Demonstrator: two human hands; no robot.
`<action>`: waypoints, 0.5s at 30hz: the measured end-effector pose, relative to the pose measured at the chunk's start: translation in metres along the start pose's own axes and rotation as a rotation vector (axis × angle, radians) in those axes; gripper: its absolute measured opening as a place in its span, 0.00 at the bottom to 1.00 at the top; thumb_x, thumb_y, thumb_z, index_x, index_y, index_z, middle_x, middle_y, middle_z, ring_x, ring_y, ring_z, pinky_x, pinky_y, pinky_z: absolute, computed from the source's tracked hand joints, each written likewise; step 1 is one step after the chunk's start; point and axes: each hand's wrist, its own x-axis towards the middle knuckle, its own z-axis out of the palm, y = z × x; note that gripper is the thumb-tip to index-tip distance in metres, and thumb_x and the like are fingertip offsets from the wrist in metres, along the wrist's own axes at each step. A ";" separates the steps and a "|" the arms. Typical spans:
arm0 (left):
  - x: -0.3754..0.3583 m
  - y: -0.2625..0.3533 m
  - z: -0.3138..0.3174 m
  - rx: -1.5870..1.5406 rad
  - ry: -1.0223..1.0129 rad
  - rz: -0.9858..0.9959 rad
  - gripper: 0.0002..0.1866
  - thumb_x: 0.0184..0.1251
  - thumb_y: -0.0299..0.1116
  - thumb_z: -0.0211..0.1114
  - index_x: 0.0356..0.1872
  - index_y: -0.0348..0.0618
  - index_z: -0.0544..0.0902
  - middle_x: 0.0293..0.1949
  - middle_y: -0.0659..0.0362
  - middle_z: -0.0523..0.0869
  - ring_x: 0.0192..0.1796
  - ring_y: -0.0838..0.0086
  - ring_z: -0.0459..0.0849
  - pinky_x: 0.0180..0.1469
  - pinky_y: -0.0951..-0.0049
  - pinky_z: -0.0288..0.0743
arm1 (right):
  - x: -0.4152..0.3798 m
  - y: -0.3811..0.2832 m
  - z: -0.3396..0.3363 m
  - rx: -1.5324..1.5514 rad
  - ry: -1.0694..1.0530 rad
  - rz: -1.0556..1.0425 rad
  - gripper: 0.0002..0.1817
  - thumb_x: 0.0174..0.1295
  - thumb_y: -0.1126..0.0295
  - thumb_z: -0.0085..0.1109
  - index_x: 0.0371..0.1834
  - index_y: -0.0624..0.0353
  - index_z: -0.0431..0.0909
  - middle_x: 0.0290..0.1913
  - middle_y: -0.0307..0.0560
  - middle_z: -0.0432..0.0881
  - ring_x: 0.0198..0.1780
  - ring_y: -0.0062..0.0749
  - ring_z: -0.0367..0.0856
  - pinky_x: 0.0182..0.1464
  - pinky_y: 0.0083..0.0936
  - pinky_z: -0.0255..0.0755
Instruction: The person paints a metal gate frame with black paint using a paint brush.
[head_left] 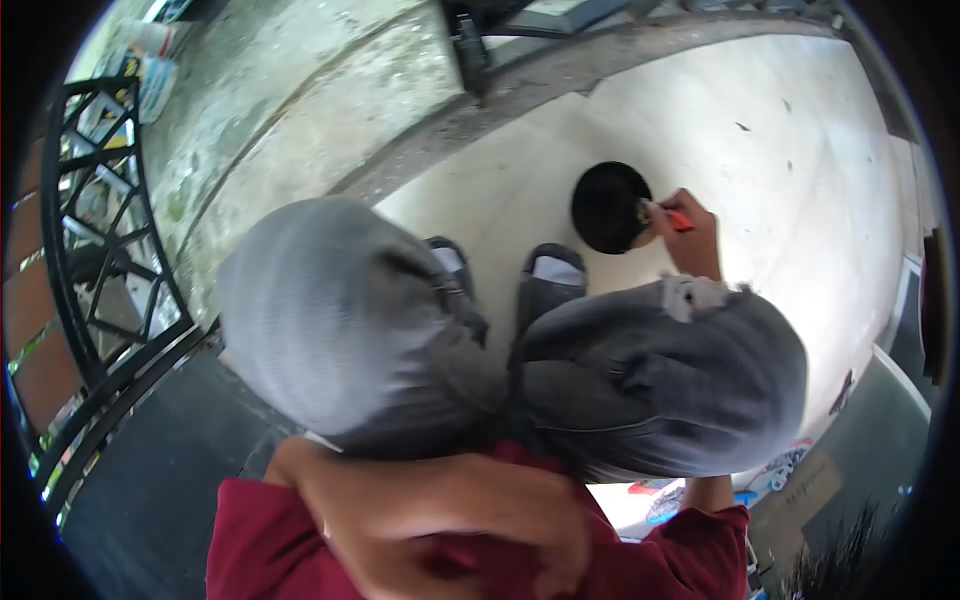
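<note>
Black round pan (608, 206), dark inside, beyond right knee and a bit forward of the feet, over the pale floor (770, 120). Cannot tell whether resting on it or held just above. Placed just left of the right hand (698, 240) and slightly farther from the body. Near its right-hand rim: short orange handle (683, 221), long axis running roughly sideways, pan at its left end, palm at its right. Cannot tell whether joined to the pan or part of a separate tool laid over the rim; too small and half covered by fingers.

Clamped around orange handle: right hand, thumb side toward the pan, reaching forward past the outer side of the right knee (690, 390). Partly hidden behind that knee: right forearm.

Much farther off: left hand (480, 505), across the front of the maroon shirt (262, 535), fingers loosely bent, blurred. Cannot tell whether gripping anything. Well apart from pan, with grey jeans at both knees in between; right hand clearly nearer.

Left of and nearer than pan: right sandal (550, 298), worn over white sock, apart from the rim. Farther left: left sandal (455, 265), beside left knee (325, 310). At far left edge: black metal railing (54, 200). At lower right: brown cardboard (812, 490).
</note>
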 end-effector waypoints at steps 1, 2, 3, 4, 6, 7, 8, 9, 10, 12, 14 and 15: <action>0.001 0.025 -0.009 0.193 -0.075 -0.117 0.20 0.69 0.44 0.72 0.48 0.36 0.83 0.41 0.53 0.84 0.44 0.64 0.83 0.48 0.68 0.76 | -0.001 -0.006 -0.003 0.038 -0.026 0.068 0.11 0.67 0.68 0.69 0.33 0.64 0.78 0.24 0.49 0.85 0.24 0.25 0.80 0.30 0.25 0.73; -0.006 0.039 -0.006 0.344 -0.081 -0.096 0.08 0.59 0.24 0.70 0.36 0.31 0.82 0.45 0.38 0.88 0.44 0.53 0.87 0.53 0.53 0.78 | 0.000 -0.011 -0.003 0.085 -0.052 0.131 0.12 0.67 0.67 0.68 0.33 0.64 0.78 0.25 0.50 0.86 0.25 0.28 0.83 0.31 0.26 0.74; -0.033 0.047 -0.008 0.402 -0.083 -0.010 0.11 0.59 0.27 0.73 0.41 0.33 0.85 0.44 0.37 0.89 0.45 0.55 0.88 0.56 0.53 0.78 | 0.003 -0.018 -0.008 0.118 -0.107 0.204 0.14 0.68 0.65 0.68 0.33 0.64 0.77 0.27 0.50 0.87 0.32 0.30 0.89 0.33 0.26 0.76; -0.056 0.055 0.001 0.503 0.056 0.157 0.13 0.60 0.30 0.74 0.45 0.38 0.87 0.38 0.42 0.91 0.44 0.54 0.88 0.59 0.52 0.78 | 0.002 -0.017 -0.010 0.114 -0.110 0.200 0.14 0.68 0.65 0.68 0.33 0.64 0.77 0.27 0.50 0.87 0.32 0.30 0.89 0.33 0.26 0.76; -0.104 0.087 0.014 0.632 0.251 0.248 0.08 0.66 0.32 0.74 0.40 0.42 0.85 0.34 0.47 0.92 0.39 0.58 0.91 0.46 0.63 0.84 | 0.006 -0.012 -0.014 -0.042 -0.140 0.159 0.16 0.69 0.62 0.66 0.32 0.65 0.77 0.28 0.51 0.88 0.33 0.30 0.90 0.33 0.25 0.76; -0.133 0.107 0.024 0.639 0.343 0.223 0.12 0.63 0.35 0.77 0.42 0.44 0.85 0.32 0.53 0.92 0.37 0.60 0.90 0.48 0.65 0.83 | 0.006 -0.014 -0.013 0.074 -0.020 0.052 0.19 0.71 0.61 0.65 0.29 0.66 0.75 0.21 0.45 0.82 0.24 0.22 0.79 0.29 0.23 0.69; -0.126 0.102 0.035 0.764 0.562 0.362 0.17 0.58 0.40 0.80 0.43 0.47 0.84 0.32 0.57 0.92 0.36 0.64 0.88 0.43 0.67 0.81 | 0.008 -0.009 -0.018 0.079 -0.025 0.036 0.19 0.71 0.61 0.65 0.29 0.66 0.75 0.21 0.45 0.82 0.24 0.22 0.79 0.29 0.23 0.69; -0.124 0.107 0.038 0.901 0.588 0.368 0.18 0.56 0.42 0.81 0.43 0.48 0.84 0.33 0.58 0.91 0.36 0.66 0.87 0.40 0.68 0.79 | 0.010 -0.001 -0.024 0.135 0.011 0.138 0.20 0.72 0.61 0.64 0.28 0.65 0.75 0.19 0.42 0.77 0.24 0.19 0.71 0.28 0.23 0.65; -0.122 0.113 0.040 1.031 0.611 0.370 0.20 0.54 0.44 0.82 0.43 0.49 0.84 0.34 0.60 0.91 0.37 0.68 0.87 0.38 0.68 0.77 | 0.011 0.007 -0.029 0.188 0.046 0.247 0.21 0.73 0.61 0.63 0.27 0.65 0.74 0.17 0.39 0.71 0.23 0.17 0.63 0.27 0.22 0.61; -0.110 0.129 0.039 1.169 0.459 0.218 0.19 0.54 0.48 0.81 0.41 0.52 0.84 0.35 0.61 0.90 0.36 0.70 0.85 0.36 0.70 0.73 | 0.010 0.020 -0.023 0.320 0.131 0.208 0.21 0.74 0.62 0.62 0.25 0.65 0.73 0.18 0.35 0.65 0.26 0.16 0.57 0.27 0.20 0.56; -0.091 0.141 0.040 1.304 0.303 0.084 0.19 0.54 0.51 0.80 0.39 0.55 0.84 0.35 0.63 0.89 0.35 0.72 0.84 0.34 0.71 0.68 | 0.002 0.018 -0.023 0.265 0.137 0.290 0.20 0.74 0.62 0.61 0.26 0.65 0.74 0.19 0.35 0.67 0.26 0.15 0.58 0.27 0.20 0.57; -0.070 0.139 0.047 1.492 0.254 -0.084 0.18 0.56 0.53 0.79 0.39 0.56 0.85 0.36 0.62 0.89 0.35 0.70 0.84 0.35 0.69 0.69 | 0.000 0.011 -0.020 0.268 0.171 0.267 0.20 0.74 0.63 0.62 0.26 0.64 0.74 0.19 0.35 0.68 0.26 0.15 0.59 0.27 0.20 0.57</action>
